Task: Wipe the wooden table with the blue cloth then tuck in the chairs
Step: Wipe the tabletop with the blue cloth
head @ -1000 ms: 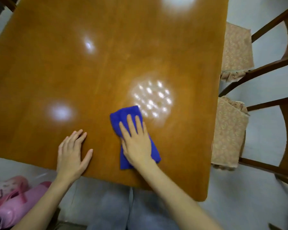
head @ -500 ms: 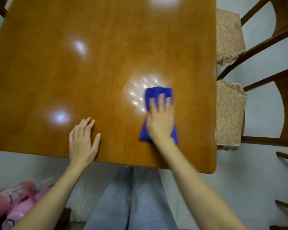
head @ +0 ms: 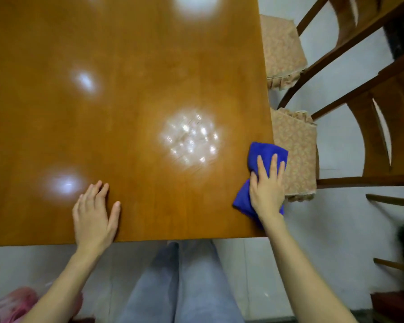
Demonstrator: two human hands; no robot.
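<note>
Table: the glossy orange-brown wooden table (head: 126, 113), smooth and flecked with lamp glare.
Cloth: the folded blue plush cloth (head: 267, 151) is pressed against the table's right edge, its far end overhanging.
Right grip: the right grip (head: 266, 192) is laid flat on the cloth, fingers extended.
Left grip: the left grip (head: 92, 215) is spread on bare wood, released.
Chair: a frilled beige patterned seat cushion (head: 299, 141) is seen beside the cloth.

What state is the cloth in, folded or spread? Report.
Folded. The cloth is a thick narrow pad with a rounded doubled far edge, pressed under the right hand at the table edge.
</note>
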